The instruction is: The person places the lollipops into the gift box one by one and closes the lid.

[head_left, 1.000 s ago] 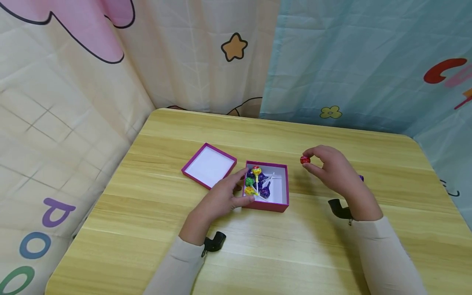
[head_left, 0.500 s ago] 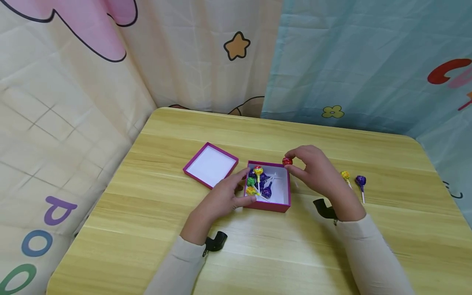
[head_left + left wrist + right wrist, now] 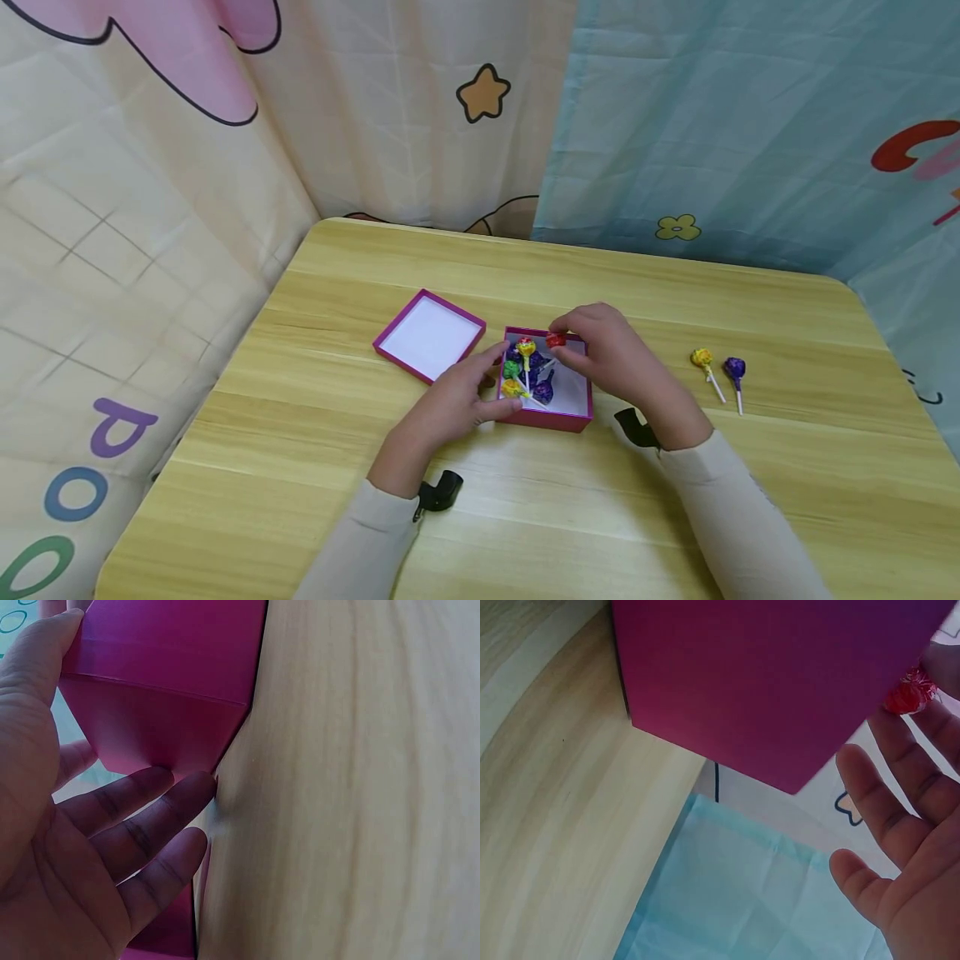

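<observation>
My left hand (image 3: 450, 404) holds the left side of a magenta box (image 3: 551, 423), thumb at its front corner and index finger at the back. In the left wrist view the other fingers (image 3: 150, 825) of that hand reach out, fairly straight, by the box's wall. Over the back right of the box, my right hand (image 3: 611, 354) pinches a red-wrapped lollipop (image 3: 556, 340) between thumb and index finger; its stick is hidden. Inside the box lie purple lollipops (image 3: 543, 388), a green one (image 3: 512, 369) and yellow ones (image 3: 527, 347), sticks crossing.
A magenta lid (image 3: 431, 337) with a white inside lies left of the box. To the right, a yellow lollipop (image 3: 702, 358) and a purple lollipop (image 3: 735, 368) lie on the wooden table (image 3: 300, 467). Printed curtains (image 3: 420, 125) hang behind the table's far edge.
My right hand has carried the red lollipop leftward, from right of the box to over its inside. The two lollipops on the right came into full view. The left hand stays put.
</observation>
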